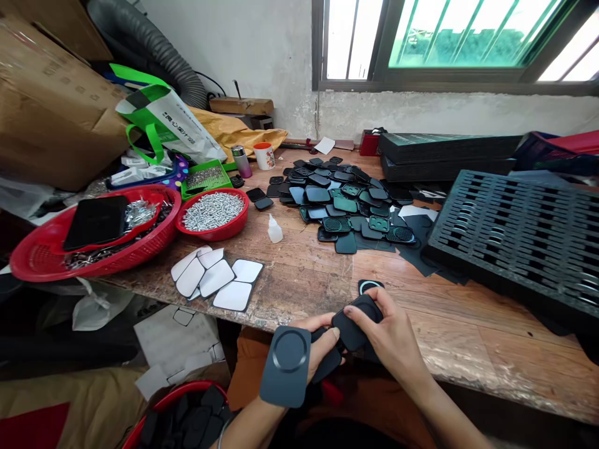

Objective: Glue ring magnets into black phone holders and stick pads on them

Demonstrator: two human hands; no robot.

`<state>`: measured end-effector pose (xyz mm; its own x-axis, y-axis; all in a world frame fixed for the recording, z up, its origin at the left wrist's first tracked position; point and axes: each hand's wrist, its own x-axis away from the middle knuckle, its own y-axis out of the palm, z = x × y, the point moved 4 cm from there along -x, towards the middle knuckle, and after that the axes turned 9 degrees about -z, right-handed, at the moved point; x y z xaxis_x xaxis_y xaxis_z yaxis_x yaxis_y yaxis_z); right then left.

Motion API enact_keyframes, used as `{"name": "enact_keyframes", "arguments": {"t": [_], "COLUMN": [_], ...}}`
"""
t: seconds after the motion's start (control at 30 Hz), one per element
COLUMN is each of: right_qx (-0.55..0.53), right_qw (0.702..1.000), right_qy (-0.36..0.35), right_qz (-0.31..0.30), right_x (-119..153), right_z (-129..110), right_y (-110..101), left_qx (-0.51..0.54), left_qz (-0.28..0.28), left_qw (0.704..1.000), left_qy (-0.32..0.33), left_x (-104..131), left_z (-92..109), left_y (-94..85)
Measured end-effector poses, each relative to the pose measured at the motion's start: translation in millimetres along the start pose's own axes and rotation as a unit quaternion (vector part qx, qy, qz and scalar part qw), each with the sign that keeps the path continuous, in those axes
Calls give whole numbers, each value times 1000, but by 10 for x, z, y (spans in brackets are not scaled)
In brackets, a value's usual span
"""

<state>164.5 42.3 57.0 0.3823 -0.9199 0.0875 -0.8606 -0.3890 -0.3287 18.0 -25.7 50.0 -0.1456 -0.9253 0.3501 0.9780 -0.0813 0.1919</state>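
Observation:
Near the table's front edge, my right hand (392,337) is closed on a black rounded plate (354,325), thumb on its face and fingers behind. Beside it, my left hand (322,342) grips another dark plate (327,365), partly hidden by the fingers, and its fingertips meet the plate in my right hand. A dark grey plate with a ring mark (286,366) lies over my left wrist. Just behind my right hand, a black piece with a pale ring (369,286) rests on the table. Farther back is a heap of black plates (344,206).
White-faced sheets (218,277) and a small white bottle (275,231) lie on the left half of the table (299,268). Red baskets (213,232) of metal parts stand farther left. A slotted black foam tray (510,243) occupies the right. Below the edge sits a red basin (140,430).

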Motion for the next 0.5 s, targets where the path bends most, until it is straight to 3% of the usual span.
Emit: {"name": "enact_keyframes", "arguments": {"t": [0.13,0.23,0.3,0.4,0.47,0.5], "right_qx": [-89,-109,-132,-139,-109,-89], "right_qw": [996,991,987,988,993,995], "right_qy": [10,69,87,67,51,41], "right_qz": [-4,-23,-32,0,11,4], "right_x": [5,13,19,38,66,83], "right_z": [-21,27,55,72,76,74], "right_y": [156,251,249,114,28,10], "left_qx": [30,7,-41,-130,-140,-122], "left_qz": [23,31,17,-24,-16,20], "left_qw": [999,999,998,988,981,979], "left_qy": [-9,-30,-40,-75,-133,-163], "left_x": [107,261,445,801,1015,1098], "left_z": [-49,-32,22,-18,-230,-376], "left_y": [2,-202,-509,-1141,-1543,-1710]}}
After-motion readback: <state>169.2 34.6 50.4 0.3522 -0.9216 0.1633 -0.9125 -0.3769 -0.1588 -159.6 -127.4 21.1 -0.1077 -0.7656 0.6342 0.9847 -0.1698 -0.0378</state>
